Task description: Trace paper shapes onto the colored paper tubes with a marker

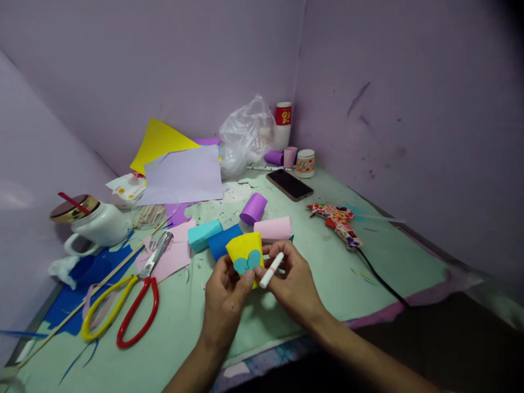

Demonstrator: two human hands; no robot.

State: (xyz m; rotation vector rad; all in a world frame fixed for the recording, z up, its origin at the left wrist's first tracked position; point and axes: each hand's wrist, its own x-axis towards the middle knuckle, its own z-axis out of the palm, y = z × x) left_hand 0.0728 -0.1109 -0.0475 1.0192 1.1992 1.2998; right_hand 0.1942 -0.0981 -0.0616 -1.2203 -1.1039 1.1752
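Near the table's front edge, my left hand (227, 299) is closed around the lower side of a yellow paper tube (248, 244), thumb on its front. Two rounded teal paper pieces (248, 262) lie against the front of that tube. My right hand (295, 284) steadies the tube's right side with its fingertips. A white marker (272, 271) is held in the same hand, slanting between thumb and fingers. Just behind are a blue paper tube (224, 240), a turquoise tube (204, 234), a pink tube (273, 228) and a purple tube (254, 208).
Scissors (141, 292) with one yellow and one red handle lie left, beside a thin stick (110, 273) and a white mug (100, 224). A patterned glue gun (338, 222) with a black cord lies right. Behind are a phone (290, 184), a plastic bag (245, 136) and lilac paper (184, 177).
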